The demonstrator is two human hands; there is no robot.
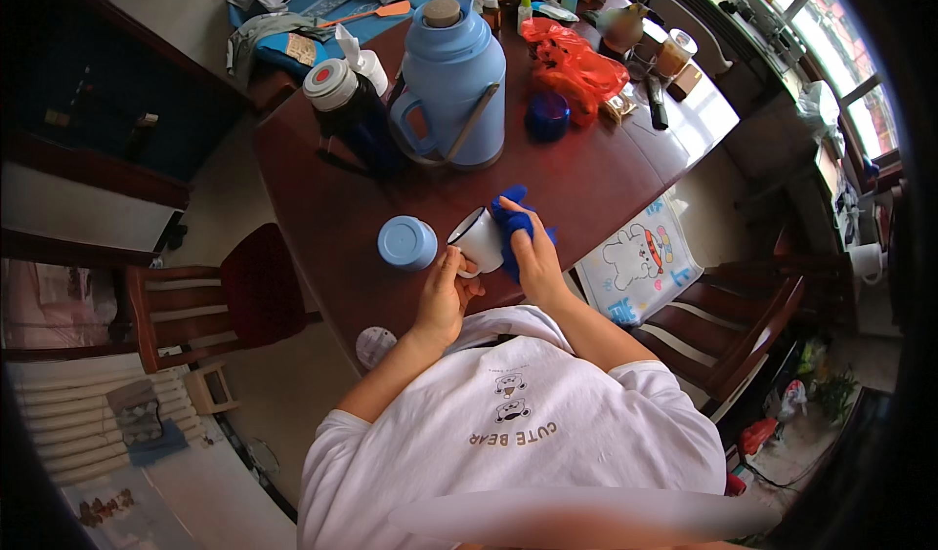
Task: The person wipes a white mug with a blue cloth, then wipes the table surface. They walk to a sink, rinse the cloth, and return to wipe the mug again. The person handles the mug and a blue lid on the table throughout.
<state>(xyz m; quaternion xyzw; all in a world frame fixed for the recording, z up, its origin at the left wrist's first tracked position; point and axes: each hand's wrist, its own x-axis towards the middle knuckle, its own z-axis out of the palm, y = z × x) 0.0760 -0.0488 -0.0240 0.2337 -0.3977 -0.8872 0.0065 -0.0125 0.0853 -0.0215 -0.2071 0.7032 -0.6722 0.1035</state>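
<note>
Tilted over the table's near part is a white enamel mug (475, 238) with a dark rim. My left hand (445, 295) grips it by the handle side. In my right hand (538, 264) is a bunched blue cloth (511, 216), pressed against the mug's outer base. A light blue cup or lid (407, 243) rests on the table just left of the mug. Behind it stand a large light blue thermos jug (456, 74) with a stopper and a dark vacuum flask (359, 121) with a pale lid.
The dark red wooden table (344, 257) carries a red plastic bag (571, 63), a dark blue round container (547, 116) and several bottles and jars at the back. Wooden chairs stand at left (183, 308) and right (725, 323), the right one with a printed cushion (637, 260).
</note>
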